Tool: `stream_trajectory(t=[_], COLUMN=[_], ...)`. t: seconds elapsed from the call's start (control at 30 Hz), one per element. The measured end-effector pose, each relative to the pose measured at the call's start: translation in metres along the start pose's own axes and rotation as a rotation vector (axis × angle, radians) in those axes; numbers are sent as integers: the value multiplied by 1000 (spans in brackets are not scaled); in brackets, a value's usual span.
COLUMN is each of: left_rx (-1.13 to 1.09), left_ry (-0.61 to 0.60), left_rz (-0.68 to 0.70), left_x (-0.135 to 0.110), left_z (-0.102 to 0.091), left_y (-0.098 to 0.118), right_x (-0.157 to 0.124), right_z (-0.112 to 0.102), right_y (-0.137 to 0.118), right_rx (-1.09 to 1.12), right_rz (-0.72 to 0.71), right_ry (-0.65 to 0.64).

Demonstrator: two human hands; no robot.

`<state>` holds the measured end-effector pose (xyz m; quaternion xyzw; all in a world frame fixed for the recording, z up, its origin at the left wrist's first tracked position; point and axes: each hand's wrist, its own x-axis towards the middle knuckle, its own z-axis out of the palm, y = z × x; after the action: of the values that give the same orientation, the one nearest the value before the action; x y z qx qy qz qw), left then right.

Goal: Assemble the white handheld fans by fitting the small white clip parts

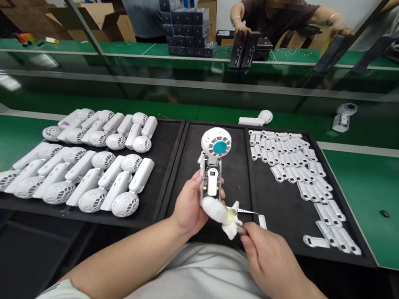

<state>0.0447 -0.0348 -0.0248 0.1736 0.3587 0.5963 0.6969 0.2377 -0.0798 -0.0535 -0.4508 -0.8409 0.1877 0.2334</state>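
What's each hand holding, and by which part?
The left hand grips an opened white handheld fan by its handle, below the round fan head. The right hand pinches something small at the handle's end; its identity is unclear.

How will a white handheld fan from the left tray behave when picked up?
The white handheld fan is probably light and stiff, as its shell looks like plastic. Its round head may roll when pushed, though the long handle could steady it.

Hands [189, 207] [270, 259], opened handheld fan [212, 170], black trays [172, 175]
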Motion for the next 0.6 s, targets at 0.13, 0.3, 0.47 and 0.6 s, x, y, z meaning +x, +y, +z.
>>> stream_trajectory(t=[0.13, 0.3, 0.47, 0.6], left_rx=[43, 151, 371, 581], left_ry=[-15, -37, 24, 75], left_rz=[5, -8, -67, 43], left_x=[3, 5, 28, 87], left_z=[-4, -7, -12, -13], left_y=[3, 12, 29, 73], right_x=[-4, 2, 31, 55], right_z=[-4, -1, -8, -29], right_y=[19, 48, 56, 84], right_rx=[-71, -314, -269, -313], right_rz=[32, 282, 388, 556], right_ry=[77, 2, -122, -40])
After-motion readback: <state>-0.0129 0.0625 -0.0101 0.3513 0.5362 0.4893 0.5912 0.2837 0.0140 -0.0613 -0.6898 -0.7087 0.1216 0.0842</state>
